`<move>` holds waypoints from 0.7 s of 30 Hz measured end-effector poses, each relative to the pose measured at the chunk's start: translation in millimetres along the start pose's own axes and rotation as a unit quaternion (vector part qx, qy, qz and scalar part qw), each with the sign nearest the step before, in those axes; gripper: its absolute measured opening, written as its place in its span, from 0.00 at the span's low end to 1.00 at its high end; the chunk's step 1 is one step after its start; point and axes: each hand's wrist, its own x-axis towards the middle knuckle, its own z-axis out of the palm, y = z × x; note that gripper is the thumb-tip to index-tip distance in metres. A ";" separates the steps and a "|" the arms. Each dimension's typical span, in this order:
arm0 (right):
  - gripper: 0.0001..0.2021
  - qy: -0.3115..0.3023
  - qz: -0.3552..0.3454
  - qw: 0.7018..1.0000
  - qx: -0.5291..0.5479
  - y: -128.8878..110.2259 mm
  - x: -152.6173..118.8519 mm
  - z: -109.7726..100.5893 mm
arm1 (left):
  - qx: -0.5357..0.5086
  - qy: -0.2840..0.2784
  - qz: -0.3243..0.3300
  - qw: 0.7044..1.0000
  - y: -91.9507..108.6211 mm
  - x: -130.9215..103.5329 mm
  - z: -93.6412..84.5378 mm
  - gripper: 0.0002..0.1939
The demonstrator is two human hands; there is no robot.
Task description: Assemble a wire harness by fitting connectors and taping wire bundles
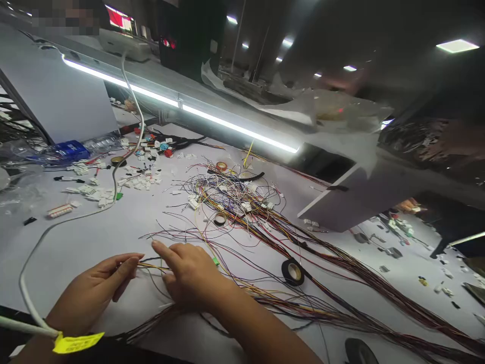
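Note:
My left hand (98,285) is closed, thumb and fingertips pinched on the ends of several thin wires (153,265), yellow and dark. Just right of it, my right hand (191,273) lies over the same wires, its index finger stretched out to the left beside loose wire tips (149,236). The thumb of that hand is apart from the index finger, and its other fingers are bent. A small green connector (215,261) sits on a wire behind the right hand. Beyond both hands, a large tangle of wires (227,197) with white connectors spreads over the table.
Long wire bundles (352,273) run to the lower right. A black tape roll (293,272) lies against them. White connectors (91,192) are scattered at left, near a white cable (71,220) with a yellow tag (78,343). A lit tube lamp (235,124) hangs over the back.

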 end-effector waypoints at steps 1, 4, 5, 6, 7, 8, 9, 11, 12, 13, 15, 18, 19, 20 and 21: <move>0.30 0.029 -0.001 1.000 0.009 8.8 -9.2 0.0 | 0.018 0.002 -0.017 1.000 1.6 3.5 -3.9 0.22; 0.21 0.095 0.005 0.994 0.052 41.0 -35.4 -1.6 | -0.013 -0.030 -0.062 0.998 1.3 14.1 -9.7 0.22; 0.17 0.125 0.026 0.990 0.059 53.6 -42.7 -3.6 | -0.050 -0.050 -0.069 0.995 -0.4 17.1 -9.1 0.22; 0.13 0.160 0.065 0.983 0.058 67.1 -48.8 -6.5 | -0.089 -0.066 -0.073 0.991 -2.8 19.5 -7.6 0.22; 0.12 0.192 0.118 0.973 0.047 80.9 -53.5 -10.1 | -0.122 -0.074 -0.074 0.987 -5.6 21.2 -5.5 0.22; 0.12 0.220 0.178 0.959 0.029 94.5 -56.8 -14.4 | -0.144 -0.073 -0.072 0.984 -8.7 22.3 -3.4 0.22; 0.12 0.232 0.227 0.946 0.009 107.1 -58.2 -18.8 | -0.154 -0.066 -0.070 0.983 -11.8 22.8 -1.6 0.22; 0.11 0.223 0.268 0.937 -0.018 126.5 -55.5 -26.9 | -0.144 -0.045 -0.056 0.987 -17.7 22.7 -0.7 0.22; 0.11 0.213 0.261 0.941 -0.022 132.3 -51.2 -30.1 | -0.120 -0.041 -0.043 0.991 -20.1 22.4 -1.9 0.23; 0.11 0.210 0.243 0.947 -0.023 135.3 -45.0 -32.6 | -0.087 -0.039 -0.026 0.995 -22.0 22.0 -3.9 0.24; 0.12 0.218 0.199 0.955 -0.023 134.4 -27.8 -35.7 | -0.020 -0.048 -0.006 0.999 -23.3 21.3 -9.2 0.25; 0.15 0.193 0.151 0.969 -0.007 126.2 4.5 -36.1 | -0.066 -0.071 -0.031 0.995 -19.6 19.7 -13.6 0.24; 0.15 0.171 0.144 0.975 0.004 124.1 15.4 -35.0 | -0.126 -0.072 -0.051 0.988 -17.6 19.1 -13.3 0.23; 0.14 0.147 0.140 0.979 0.015 122.8 25.5 -33.0 | -0.194 -0.067 -0.072 0.976 -15.6 18.3 -12.2 0.22; 0.14 0.124 0.137 0.982 0.025 122.4 34.5 -30.4 | -0.258 -0.056 -0.092 0.960 -14.0 17.4 -10.5 0.21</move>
